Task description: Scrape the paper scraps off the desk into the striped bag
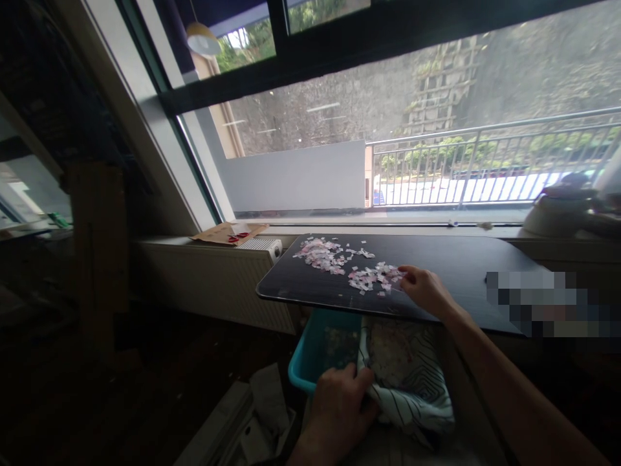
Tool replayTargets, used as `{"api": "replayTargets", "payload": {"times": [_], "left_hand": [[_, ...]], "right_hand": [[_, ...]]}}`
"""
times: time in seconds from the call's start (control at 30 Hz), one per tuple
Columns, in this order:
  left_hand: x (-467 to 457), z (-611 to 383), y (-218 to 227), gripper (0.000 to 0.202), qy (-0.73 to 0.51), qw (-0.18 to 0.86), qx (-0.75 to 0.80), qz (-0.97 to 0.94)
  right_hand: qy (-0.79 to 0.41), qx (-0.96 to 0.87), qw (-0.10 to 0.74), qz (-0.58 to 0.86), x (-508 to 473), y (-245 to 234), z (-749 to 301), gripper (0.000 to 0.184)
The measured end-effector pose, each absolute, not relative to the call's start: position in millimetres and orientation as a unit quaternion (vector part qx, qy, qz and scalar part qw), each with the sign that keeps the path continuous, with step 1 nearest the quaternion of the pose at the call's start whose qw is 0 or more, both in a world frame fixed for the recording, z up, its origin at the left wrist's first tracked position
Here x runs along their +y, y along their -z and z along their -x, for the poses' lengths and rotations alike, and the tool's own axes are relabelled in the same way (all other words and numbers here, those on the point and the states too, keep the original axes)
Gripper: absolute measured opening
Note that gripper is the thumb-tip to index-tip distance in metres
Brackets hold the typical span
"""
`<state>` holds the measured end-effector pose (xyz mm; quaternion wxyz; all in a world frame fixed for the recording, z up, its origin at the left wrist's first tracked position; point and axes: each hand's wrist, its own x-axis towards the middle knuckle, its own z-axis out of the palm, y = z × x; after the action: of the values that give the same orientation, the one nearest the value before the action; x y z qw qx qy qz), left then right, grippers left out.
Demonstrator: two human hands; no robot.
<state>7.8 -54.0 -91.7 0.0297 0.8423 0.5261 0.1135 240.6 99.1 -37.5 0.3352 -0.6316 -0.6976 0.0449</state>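
Observation:
Small white and pink paper scraps (376, 277) lie in a loose pile on the dark tabletop (446, 259), with a second heap of scraps (320, 254) farther left. My right hand (423, 289) reaches over the table to the right edge of the nearer pile. Its fingers are pinched together among the scraps; what they hold is too small to make out. Below the table edge, my left hand (342, 401) is closed on the rim of a white cloth bag (412, 404) with black lines. Scraps lie inside the bag. Beside it stands a teal bin (303, 362) with small pieces in its bottom.
Behind the table is a large window (301, 181) with a sill. Left of it, a radiator (218, 272) bears cardboard (213, 234) and red-handled scissors (237, 238). White boxes (242, 421) lie on the floor at lower left. A blurred patch covers the table's right end.

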Motion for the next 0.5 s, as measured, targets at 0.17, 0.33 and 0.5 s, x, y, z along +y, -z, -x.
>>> {"api": "replayTargets", "payload": {"times": [0.17, 0.33, 0.5], "left_hand": [[-54.1, -8.6, 93.6, 0.013, -0.113, 0.023, 0.526, -0.842], [-54.0, -8.9, 92.4, 0.014, -0.110, 0.023, 0.525, -0.843], [-53.8, -8.6, 91.4, 0.014, -0.106, 0.022, 0.527, -0.843]], "right_hand": [[-0.026, -0.692, 0.328, 0.643, 80.9, 40.2, -249.8, 0.040], [-0.062, -0.701, 0.349, 0.620, 74.3, 44.9, -243.6, 0.040], [-0.036, -0.695, 0.343, 0.631, 80.8, 43.8, -243.3, 0.040]]}}
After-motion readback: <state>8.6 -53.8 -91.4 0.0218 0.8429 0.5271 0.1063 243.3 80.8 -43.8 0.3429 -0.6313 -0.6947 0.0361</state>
